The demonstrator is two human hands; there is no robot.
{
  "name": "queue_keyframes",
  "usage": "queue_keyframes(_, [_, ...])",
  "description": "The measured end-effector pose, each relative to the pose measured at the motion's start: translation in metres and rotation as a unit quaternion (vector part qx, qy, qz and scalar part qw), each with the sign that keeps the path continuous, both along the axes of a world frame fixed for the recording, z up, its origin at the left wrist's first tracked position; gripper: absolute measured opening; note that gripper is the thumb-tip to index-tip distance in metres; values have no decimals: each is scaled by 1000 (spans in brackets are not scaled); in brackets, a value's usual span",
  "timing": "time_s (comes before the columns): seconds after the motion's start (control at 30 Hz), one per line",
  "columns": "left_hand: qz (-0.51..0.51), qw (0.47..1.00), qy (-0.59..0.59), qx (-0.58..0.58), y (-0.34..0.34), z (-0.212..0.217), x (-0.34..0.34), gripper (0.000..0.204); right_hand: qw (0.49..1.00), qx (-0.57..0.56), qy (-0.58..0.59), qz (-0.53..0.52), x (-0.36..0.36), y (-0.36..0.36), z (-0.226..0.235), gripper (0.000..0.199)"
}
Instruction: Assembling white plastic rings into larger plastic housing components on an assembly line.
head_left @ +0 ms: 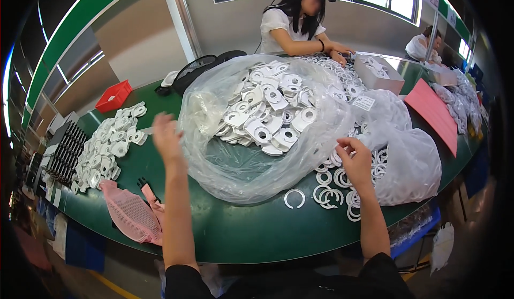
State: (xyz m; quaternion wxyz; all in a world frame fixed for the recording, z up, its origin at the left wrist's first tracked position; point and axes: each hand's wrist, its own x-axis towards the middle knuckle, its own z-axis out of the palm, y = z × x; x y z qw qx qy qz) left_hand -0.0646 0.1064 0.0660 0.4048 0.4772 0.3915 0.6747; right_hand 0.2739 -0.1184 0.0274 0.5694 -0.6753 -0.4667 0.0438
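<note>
Rings (334, 184), white and open-ended, lie heaped on the green table (257, 234) near its right front edge, and the right hand (356, 159) rests on the heap with fingers pinched narrow on one ring. One stray ring (294, 197) lies just left of the heap. The left hand (167, 135) hangs blurred above the table, fingers spread wide and holding nothing, just beside a big clear bag (257, 170) of white plates (270, 111). More plates (110, 146) lie spread at the far left, near a red tray (114, 96). A pink mesh bag (131, 213) droops over the near edge. Across the table, at the far side, another person (294, 23) sits working.
</note>
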Motion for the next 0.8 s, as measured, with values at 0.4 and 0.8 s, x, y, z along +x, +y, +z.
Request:
queue_keyframes(0.4, [-120, 663, 699, 240, -13, -49, 120, 56, 938, -229, -252, -70, 5, -7, -18, 22])
queue_keyframes(0.8, [-45, 812, 549, 196, -69, -38, 109, 30, 986, 63, -131, -82, -3, -1, 11, 7])
